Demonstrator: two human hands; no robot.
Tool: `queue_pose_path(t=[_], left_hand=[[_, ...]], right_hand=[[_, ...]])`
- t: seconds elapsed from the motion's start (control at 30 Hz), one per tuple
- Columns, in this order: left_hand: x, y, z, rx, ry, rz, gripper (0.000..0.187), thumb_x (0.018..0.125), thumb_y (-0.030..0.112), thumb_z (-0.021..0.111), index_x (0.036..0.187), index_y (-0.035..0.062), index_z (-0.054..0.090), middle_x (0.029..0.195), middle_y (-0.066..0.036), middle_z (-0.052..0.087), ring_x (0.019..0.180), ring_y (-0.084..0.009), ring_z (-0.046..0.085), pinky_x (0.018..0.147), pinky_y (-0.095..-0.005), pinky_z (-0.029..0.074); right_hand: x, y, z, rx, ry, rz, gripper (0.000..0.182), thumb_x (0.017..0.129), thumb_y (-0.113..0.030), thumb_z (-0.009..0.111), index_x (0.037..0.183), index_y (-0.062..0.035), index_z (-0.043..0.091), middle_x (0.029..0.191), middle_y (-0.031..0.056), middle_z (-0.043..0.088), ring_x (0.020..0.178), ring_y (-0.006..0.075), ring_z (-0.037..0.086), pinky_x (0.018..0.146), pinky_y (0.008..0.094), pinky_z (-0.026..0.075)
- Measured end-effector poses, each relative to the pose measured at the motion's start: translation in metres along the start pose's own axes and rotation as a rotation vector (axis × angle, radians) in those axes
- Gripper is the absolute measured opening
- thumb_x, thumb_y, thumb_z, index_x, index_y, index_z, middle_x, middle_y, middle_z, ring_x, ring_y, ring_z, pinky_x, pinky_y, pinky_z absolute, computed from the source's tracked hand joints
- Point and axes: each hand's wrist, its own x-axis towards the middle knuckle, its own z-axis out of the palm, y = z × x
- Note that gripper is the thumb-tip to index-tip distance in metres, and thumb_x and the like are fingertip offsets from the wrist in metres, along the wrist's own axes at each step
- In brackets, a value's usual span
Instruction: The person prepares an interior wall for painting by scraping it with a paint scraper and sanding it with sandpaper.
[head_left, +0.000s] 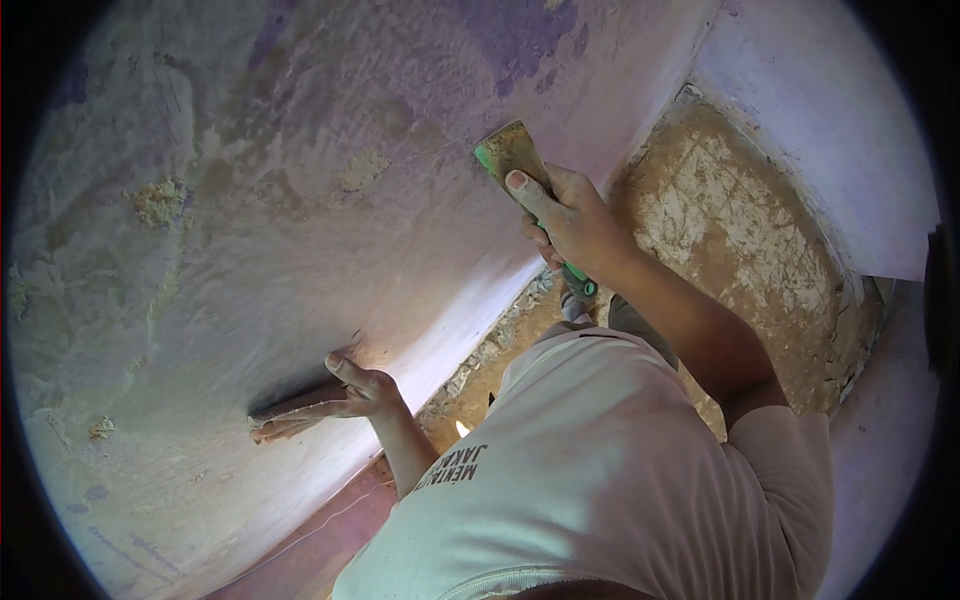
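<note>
My right hand [578,222] is wrapped round the green handle [578,280] of a putty knife [512,152], thumb pressed on the blade. The wide, stained blade points up and left, its edge right at the wall [300,250]. Lower left, my left hand [335,395] lies against the same wall with its fingers stretched out together and the thumb raised. A dark shadow runs along those fingers. Dusty residue shows on the fingertips. The wall is patchy grey and purple, with rough crumbly spots [158,202] on its surface.
Below the wall is a brown dirt floor [720,215] with pale smears, and rubble [480,355] lines the wall's foot. A second pale purple wall [820,120] stands on the right. My light shirt [600,440] fills the lower middle, with a foot [575,305] beyond it.
</note>
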Motion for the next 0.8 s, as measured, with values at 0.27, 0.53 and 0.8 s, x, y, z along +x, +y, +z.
queue_pose_path(t=[0.27,0.53,0.8], left_hand=[[-0.08,-0.098,0.022,0.184,-0.072,0.382,0.072,0.093,0.006,0.058,0.147,-0.0047,0.012,0.152,-0.023,0.017,0.125,-0.0357,0.045,0.099,-0.0448,0.042],[-0.091,-0.108,0.024,0.023,-0.148,0.212,0.071,0.095,0.02,0.055,0.147,-0.0041,0.014,0.153,-0.023,0.014,0.129,-0.0371,0.034,0.103,-0.0507,0.032],[0.003,-0.003,0.003,0.043,0.054,0.162,0.08,0.095,0.039,0.05,0.149,-0.0026,0.009,0.156,-0.023,0.005,0.142,-0.04,0.012,0.111,-0.0583,0.013]], right_hand=[[0.003,0.031,-0.009,-0.019,0.044,0.075,0.032,0.098,-0.039,0.052,0.089,-0.0084,0.049,0.054,-0.0019,0.043,0.038,0.0058,0.037,0.035,0.0237,0.033],[-0.004,0.033,-0.017,-0.057,0.057,0.083,0.032,0.098,-0.039,0.052,0.09,-0.008,0.049,0.054,-0.0021,0.042,0.038,0.0057,0.036,0.035,0.0233,0.033],[-0.006,0.039,-0.015,-0.058,0.044,0.059,0.03,0.098,-0.037,0.052,0.089,-0.0079,0.05,0.054,-0.0024,0.042,0.037,0.0058,0.036,0.035,0.0233,0.033]])
